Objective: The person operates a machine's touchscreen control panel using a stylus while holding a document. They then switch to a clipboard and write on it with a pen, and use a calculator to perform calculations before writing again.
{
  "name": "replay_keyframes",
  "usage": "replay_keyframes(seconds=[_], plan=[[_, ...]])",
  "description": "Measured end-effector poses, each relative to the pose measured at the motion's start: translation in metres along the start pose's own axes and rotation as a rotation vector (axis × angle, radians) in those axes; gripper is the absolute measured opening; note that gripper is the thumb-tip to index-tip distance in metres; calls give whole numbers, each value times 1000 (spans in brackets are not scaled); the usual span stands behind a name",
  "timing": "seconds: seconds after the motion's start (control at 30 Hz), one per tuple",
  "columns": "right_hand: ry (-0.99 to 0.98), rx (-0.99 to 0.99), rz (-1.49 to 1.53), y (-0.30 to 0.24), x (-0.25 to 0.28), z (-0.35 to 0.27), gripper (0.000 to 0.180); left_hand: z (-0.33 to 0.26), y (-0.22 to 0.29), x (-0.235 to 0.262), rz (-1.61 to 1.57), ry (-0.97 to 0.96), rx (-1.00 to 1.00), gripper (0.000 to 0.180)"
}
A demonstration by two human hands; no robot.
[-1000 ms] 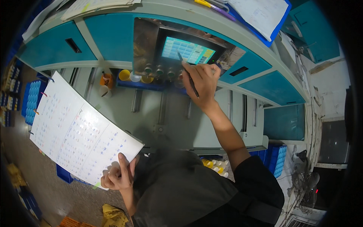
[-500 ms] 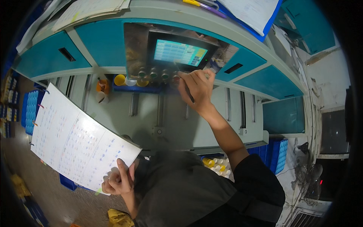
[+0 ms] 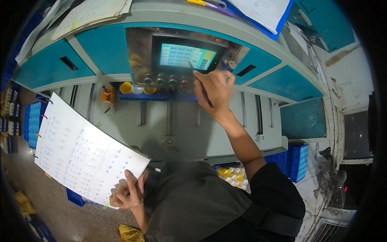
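So, we have the right hand (image 3: 216, 89) curled round a pen (image 3: 208, 99) near the lit screen (image 3: 183, 56), left hand (image 3: 129, 194) gripping the notebook (image 3: 82, 155); looks midway, remainder unclear.

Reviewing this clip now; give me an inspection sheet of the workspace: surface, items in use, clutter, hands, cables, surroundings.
Surface: pale machine bed with long slots, partly shadowed.
Items in use: ring-bound handwritten sheets, pen, lit screen.
Clutter: yellow cup at a blue tray; orange container; loose papers on the machine's top.
Hands: left hand grips the sheets' near edge; right hand holds the pen by the screen, tip contact unclear.
Cables: too blurred near the right wall to tell.
Surroundings: light-blue ridged stacks at left and right; crumpled yellow item below.
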State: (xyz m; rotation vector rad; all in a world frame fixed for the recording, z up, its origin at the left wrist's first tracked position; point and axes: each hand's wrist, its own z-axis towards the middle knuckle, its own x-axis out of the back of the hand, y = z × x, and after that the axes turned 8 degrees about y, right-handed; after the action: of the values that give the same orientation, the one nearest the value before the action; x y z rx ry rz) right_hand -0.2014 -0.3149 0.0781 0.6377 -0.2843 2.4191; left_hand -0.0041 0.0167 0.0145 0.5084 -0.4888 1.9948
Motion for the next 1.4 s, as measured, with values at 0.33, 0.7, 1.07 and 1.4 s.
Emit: replay_keyframes(seconds=[0.33,0.7,1.07,1.4], plan=[[-49,48,78,-10,-21,17,31,1,1,-2,-12,18,7,56],[-73,51,67,-10,-25,5,25,0,2,-3,-7,36,4,55],[-49,-26,13,5,-1,-16,27,1,1,-2,4,22,-5,53],[4,-36,51,-1,1,-7,28,2,1,-2,2,31,-6,53]])
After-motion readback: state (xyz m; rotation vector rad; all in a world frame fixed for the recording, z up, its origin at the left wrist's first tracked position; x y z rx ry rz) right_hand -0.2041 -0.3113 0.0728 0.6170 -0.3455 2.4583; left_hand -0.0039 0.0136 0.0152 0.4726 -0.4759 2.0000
